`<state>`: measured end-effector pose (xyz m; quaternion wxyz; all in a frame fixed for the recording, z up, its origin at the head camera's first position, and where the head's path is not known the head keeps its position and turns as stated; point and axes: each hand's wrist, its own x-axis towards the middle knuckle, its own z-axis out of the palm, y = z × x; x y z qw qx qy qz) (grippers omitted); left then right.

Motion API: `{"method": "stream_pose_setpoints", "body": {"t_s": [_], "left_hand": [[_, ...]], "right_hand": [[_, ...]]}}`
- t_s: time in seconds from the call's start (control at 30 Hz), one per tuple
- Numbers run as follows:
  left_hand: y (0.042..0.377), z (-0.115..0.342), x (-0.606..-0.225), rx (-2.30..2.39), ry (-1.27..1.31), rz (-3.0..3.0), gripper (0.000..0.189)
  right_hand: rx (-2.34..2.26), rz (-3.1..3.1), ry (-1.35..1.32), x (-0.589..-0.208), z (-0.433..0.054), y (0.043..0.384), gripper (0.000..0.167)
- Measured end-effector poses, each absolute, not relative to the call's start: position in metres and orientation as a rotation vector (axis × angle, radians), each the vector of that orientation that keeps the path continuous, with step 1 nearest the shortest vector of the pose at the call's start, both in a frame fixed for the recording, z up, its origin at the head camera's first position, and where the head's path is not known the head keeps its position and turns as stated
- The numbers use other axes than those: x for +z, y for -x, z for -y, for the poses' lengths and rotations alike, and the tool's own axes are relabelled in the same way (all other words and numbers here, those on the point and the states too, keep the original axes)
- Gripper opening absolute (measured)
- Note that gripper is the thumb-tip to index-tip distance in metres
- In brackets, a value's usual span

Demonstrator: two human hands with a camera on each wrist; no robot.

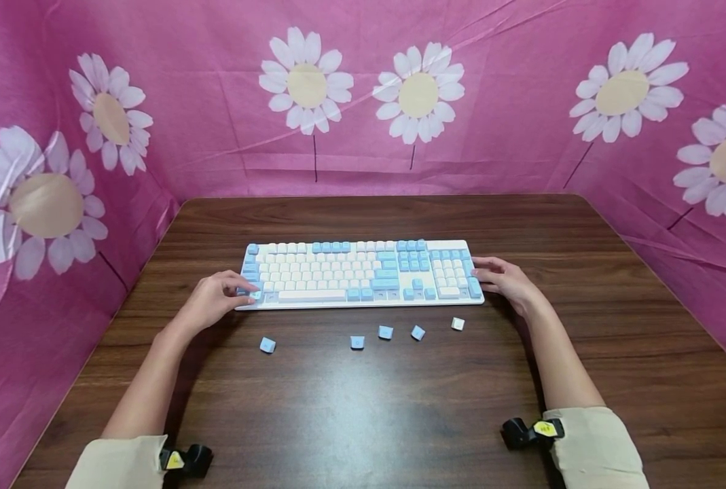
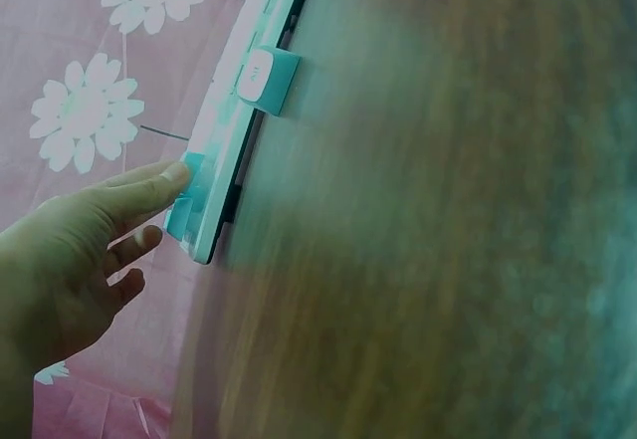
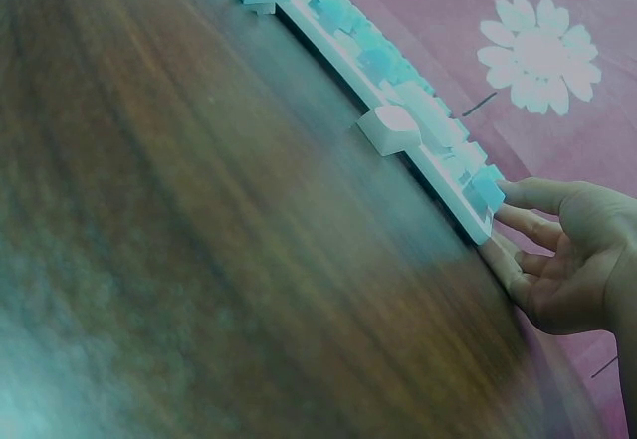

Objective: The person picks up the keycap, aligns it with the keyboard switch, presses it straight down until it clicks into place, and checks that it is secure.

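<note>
A white and light-blue keyboard point(image 1: 314, 297) lies across the wooden table. At its lower left corner, my left hand point(image 1: 216, 297) has thumb and index finger around a blue keycap point(image 1: 256, 295), apparently pinching it in the bottom row. The left wrist view shows that hand point(image 2: 80, 250) at the keyboard's end, its other fingers loosely bent. On the opposite side, my right hand point(image 1: 506, 280) rests against the keyboard's right edge with fairly straight fingers. In the right wrist view, a fingertip of this hand point(image 3: 577, 250) meets the corner by a blue key point(image 3: 486, 190).
In front of the keyboard lie several loose keycaps: a blue one point(image 1: 267, 345) at left, more blue ones point(image 1: 385, 332) near the middle, and a white one point(image 1: 458, 324) at right. Bare switch spots show in the bottom row. A pink flowered cloth point(image 1: 363, 156) surrounds the table point(image 1: 363, 421).
</note>
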<state>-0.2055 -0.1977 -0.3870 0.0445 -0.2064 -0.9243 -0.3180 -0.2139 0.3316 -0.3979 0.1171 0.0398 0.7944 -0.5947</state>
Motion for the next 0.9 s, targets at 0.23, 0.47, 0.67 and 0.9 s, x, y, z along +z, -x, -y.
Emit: {"method": "stream_pose_setpoints", "body": {"t_s": [0.23,0.47,0.67,0.9], "left_hand": [[0.2045,0.1991,-0.3877,-0.941,0.634,2.803,0.014],[0.2038,0.2001,-0.3890,-0.963,0.632,2.805,0.014],[0.2032,0.2005,-0.3900,-0.963,0.637,2.798,0.014],[0.2040,0.1992,-0.3900,-0.959,0.652,2.782,0.014]], "right_hand": [[-1.728,-2.324,-0.122,-0.3985,-0.3316,0.2138,0.062],[-1.735,-2.318,-0.129,-0.3983,-0.3311,0.2139,0.063],[-1.741,-2.317,-0.129,-0.3972,-0.3303,0.2131,0.064],[-1.742,-2.315,-0.134,-0.3980,-0.3308,0.2143,0.064]]}}
